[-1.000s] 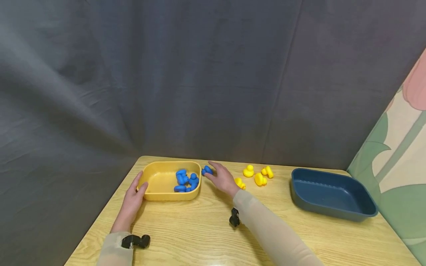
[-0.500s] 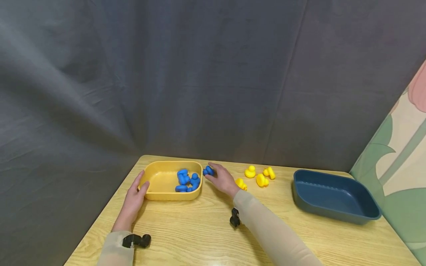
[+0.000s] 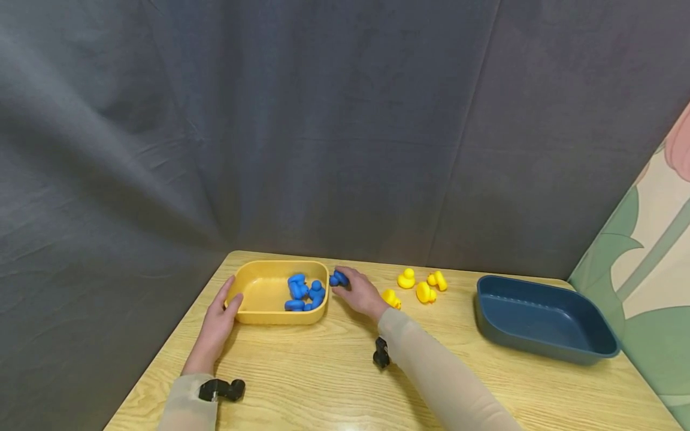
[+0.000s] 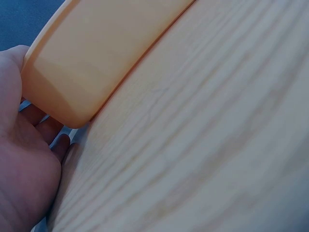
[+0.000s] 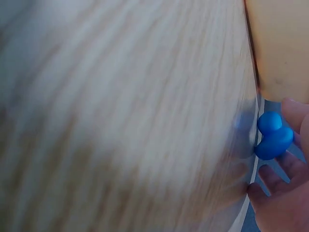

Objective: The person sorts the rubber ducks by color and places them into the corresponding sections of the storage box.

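Observation:
My left hand [image 3: 215,320] holds the left end of a yellow plastic basin [image 3: 261,293], thumb at its near corner and fingers along the outer wall. The left wrist view shows that basin's wall [image 4: 82,63] with the fingers reaching behind it. Several blue rubber ducks [image 3: 298,287] lie inside, towards its right end. Just outside the right wall, my right hand [image 3: 363,293] pinches another blue rubber duck [image 3: 338,278] between thumb and fingers. Seen from the right wrist, this duck [image 5: 274,142] is tipped over close to the tabletop, beside the basin.
Several yellow rubber ducks [image 3: 426,292] are scattered to the right of my right hand. Farther right stands a dark blue basin [image 3: 539,344]. Grey curtain [image 3: 345,131] hangs behind the wooden table [image 3: 302,371], and a patterned panel [image 3: 657,287] borders it on the right.
My right fingers have closed in around the blue duck outside the basin, and the duck has turned slightly. The left hand stays on the basin. The head view has shifted a little.

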`<state>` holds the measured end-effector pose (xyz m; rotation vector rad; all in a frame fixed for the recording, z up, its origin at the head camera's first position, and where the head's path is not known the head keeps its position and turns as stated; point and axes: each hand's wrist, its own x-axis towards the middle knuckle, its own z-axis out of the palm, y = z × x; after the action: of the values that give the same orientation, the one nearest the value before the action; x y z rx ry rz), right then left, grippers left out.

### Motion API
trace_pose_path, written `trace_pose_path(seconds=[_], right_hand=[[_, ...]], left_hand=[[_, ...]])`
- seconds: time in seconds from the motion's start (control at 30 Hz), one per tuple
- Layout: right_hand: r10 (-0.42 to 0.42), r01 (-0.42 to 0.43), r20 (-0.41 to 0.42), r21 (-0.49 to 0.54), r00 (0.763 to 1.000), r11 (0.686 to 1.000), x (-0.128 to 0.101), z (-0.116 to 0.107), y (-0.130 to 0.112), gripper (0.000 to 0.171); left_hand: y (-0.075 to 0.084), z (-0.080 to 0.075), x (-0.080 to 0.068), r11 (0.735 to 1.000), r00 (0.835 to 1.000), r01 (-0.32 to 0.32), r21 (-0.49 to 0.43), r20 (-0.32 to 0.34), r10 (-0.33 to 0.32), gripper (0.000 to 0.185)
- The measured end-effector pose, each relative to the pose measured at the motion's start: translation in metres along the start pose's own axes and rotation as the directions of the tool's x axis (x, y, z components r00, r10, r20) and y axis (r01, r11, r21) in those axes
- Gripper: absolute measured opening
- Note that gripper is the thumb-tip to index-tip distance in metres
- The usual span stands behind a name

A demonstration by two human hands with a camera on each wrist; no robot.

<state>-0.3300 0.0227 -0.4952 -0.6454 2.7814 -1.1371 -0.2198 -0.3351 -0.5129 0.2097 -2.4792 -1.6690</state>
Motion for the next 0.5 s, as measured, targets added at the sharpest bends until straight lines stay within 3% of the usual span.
trace_pose_path(seconds=[0.5], right_hand=[[0.011,-0.012,0.007,0.034,1.000,0.999,-0.0039,-0.0009,-0.0007,0.042]], left_hand=[[-0.0012,-0.0006,0.0008,1.000,1.000,0.000,0.001,0.004,0.000,0.073]])
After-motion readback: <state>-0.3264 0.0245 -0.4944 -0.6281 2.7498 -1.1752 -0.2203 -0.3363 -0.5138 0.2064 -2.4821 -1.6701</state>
